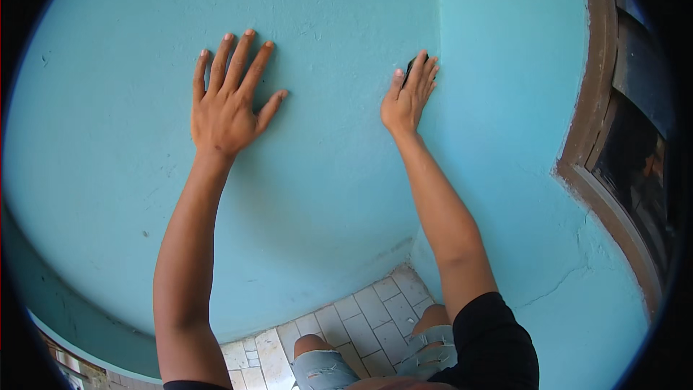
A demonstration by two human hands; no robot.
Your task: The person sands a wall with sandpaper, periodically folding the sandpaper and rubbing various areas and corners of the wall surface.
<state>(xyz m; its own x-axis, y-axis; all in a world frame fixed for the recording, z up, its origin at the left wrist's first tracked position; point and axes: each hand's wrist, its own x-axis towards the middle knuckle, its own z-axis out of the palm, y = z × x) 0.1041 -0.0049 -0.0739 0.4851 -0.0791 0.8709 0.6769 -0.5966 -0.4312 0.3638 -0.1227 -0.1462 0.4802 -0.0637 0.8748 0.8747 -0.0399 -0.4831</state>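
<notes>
My left hand (227,100) lies flat on the turquoise painted wall (325,173), its fingers spread and pointing up, with nothing in it. To the right, close to the inner corner of the wall, my right hand (412,92) presses a thin black object (407,71) against the same wall. Only the edges of that object show past the fingers, so its kind cannot be told.
A window with a brown frame (587,92) is set in the adjoining wall at the right, above a crack in the paint. Below are floor tiles (363,330) and my knees in ripped jeans (325,371). A low turquoise ledge (81,303) curves along the lower left.
</notes>
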